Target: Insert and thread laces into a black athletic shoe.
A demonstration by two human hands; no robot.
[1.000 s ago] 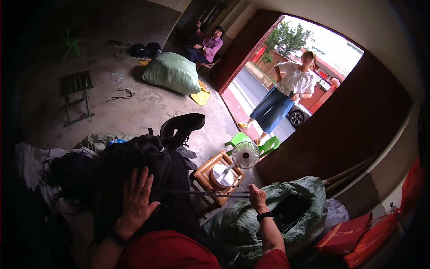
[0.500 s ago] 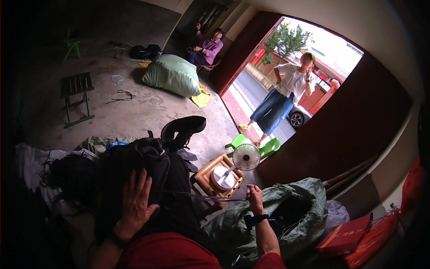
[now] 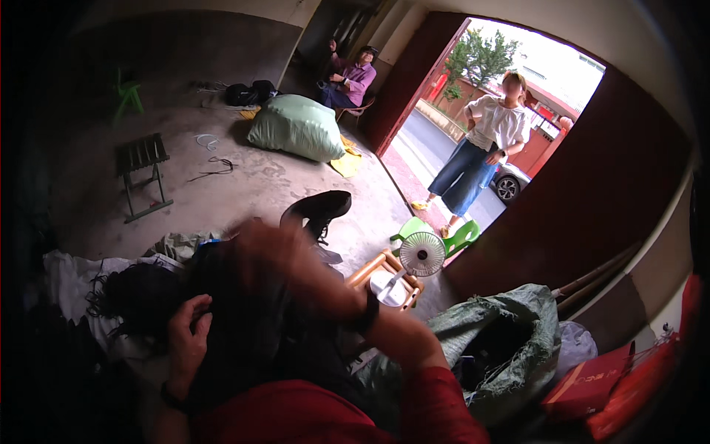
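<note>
A black fabric item, its kind lost in shadow, lies over my lap. At its left side is my left hand, fingers curled in and thumb close to them; whatever they hold is hidden in the dark. My right hand reaches across above the black item, smeared by motion, so its fingers cannot be made out. A tangle of fine black strands rests on white cloth left of my left hand. Beyond my right hand a black shoe points up and away.
A white fan stands on a bamboo stool beside a green plastic chair. At right sits an open green woven sack. A pale green bundle and folding stool are farther off. Two people are near the doorway.
My right hand has swung from the right, where it held a thin dark strand out taut, to above the black item. My left hand went from spread flat to curled, moving down and left.
</note>
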